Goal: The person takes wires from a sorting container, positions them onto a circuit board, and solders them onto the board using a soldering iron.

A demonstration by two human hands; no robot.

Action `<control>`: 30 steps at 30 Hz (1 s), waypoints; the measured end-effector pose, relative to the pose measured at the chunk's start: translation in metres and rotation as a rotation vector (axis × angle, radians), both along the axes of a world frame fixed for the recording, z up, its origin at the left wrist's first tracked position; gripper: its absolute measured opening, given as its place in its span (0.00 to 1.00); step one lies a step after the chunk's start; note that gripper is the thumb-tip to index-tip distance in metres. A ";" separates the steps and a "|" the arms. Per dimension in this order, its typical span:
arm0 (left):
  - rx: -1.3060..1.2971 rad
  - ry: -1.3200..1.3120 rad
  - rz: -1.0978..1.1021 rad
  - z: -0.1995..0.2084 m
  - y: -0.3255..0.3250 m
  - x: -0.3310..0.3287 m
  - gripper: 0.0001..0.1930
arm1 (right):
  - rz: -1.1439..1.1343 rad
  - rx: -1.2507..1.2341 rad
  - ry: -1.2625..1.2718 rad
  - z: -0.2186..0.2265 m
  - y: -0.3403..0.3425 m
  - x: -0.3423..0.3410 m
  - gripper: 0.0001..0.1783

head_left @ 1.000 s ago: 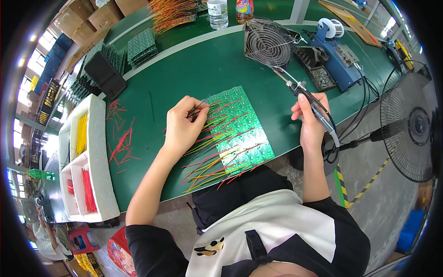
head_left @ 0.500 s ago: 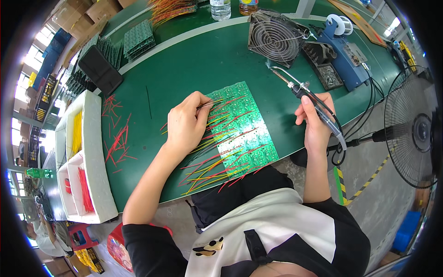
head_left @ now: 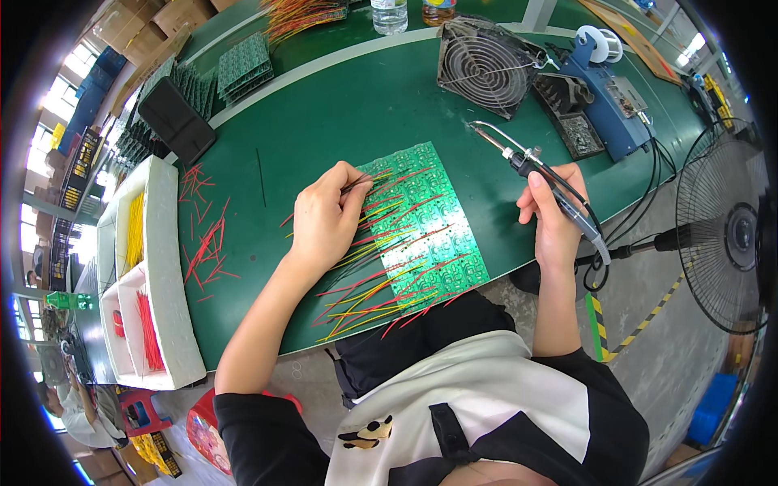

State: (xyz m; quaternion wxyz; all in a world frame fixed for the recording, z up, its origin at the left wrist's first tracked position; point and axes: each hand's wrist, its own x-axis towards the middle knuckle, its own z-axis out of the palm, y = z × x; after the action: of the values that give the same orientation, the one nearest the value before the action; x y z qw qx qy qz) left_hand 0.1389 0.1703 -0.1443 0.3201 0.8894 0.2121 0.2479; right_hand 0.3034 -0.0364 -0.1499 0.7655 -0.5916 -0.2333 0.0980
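A green circuit board panel (head_left: 442,223) lies on the green table in front of me, with several red, yellow and black wires (head_left: 365,283) fanning out over its left side. My left hand (head_left: 326,212) is closed at the panel's upper left edge, its fingertips pinching thin wires, partly hidden by the fingers. Off the panel's right side, my right hand (head_left: 555,206) grips a soldering iron (head_left: 539,174) with a wire-feed tube along it. Its tip points up and left, in the air near the fan box, apart from the panel.
A white foam box (head_left: 174,324) with yellow and red wires stands at left, beside loose red wires (head_left: 209,247). A black phone-like slab (head_left: 176,121) leans before stacked boards. A square fan (head_left: 486,69), an iron holder (head_left: 571,117) and a blue solder feeder (head_left: 604,105) stand at back right.
Little differs. The soldering iron's tip has shifted slightly down and left. My left hand stays at the panel's upper left edge.
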 end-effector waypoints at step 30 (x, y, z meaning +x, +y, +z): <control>-0.009 -0.041 -0.009 -0.004 -0.001 0.001 0.07 | 0.275 -0.082 0.044 0.002 0.010 -0.028 0.11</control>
State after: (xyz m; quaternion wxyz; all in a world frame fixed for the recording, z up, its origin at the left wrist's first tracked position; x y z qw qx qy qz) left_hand 0.1394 0.1697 -0.1484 0.3293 0.8837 0.2028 0.2638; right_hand 0.2755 -0.0260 -0.1479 0.7249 -0.5826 -0.2911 0.2244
